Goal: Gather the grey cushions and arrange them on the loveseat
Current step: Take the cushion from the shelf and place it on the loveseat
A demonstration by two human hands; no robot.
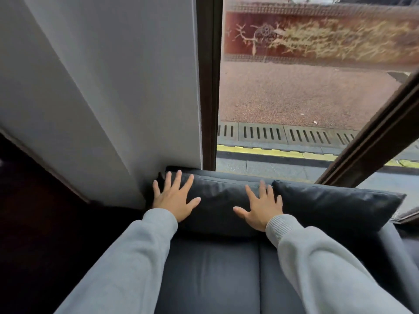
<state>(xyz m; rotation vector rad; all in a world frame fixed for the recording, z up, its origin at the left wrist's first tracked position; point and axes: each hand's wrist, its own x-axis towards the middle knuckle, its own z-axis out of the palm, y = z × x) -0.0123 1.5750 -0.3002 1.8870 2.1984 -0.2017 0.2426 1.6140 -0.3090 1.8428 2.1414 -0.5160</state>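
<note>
A dark grey loveseat (210, 273) fills the lower middle of the head view, its seat split in two. Two dark grey cushions lean upright along its back. The left cushion (217, 200) stands against the white wall. My left hand (175, 198) lies flat on its left part with fingers spread. My right hand (263, 206) lies flat on its right part, fingers spread, touching the edge of the right cushion (335, 206). Neither hand grips anything. Light grey sleeves cover both forearms.
A white wall (113, 87) rises behind the loveseat on the left. A dark window frame (208, 82) and glass stand right behind the cushions, with pavement and a drain grate outside. Dark floor (34, 234) lies to the left of the loveseat.
</note>
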